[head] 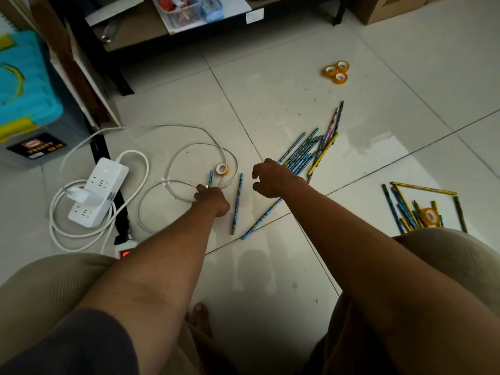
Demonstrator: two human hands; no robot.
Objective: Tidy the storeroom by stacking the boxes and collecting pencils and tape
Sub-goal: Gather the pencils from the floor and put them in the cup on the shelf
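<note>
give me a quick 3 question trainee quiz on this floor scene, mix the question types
1. True or false: the left hand pinches a blue pencil inside the loop of white cable.
2. How many tape rolls lie clustered near the shelf?
A) one B) three C) five
3. Fill in: the right hand holds ____.

Key
1. True; the pencil's end sticks up from the fingers, beside a lone tape roll.
2. B
3. Nothing; it hovers, fingers loosely curled, next to the pencil pile.
</note>
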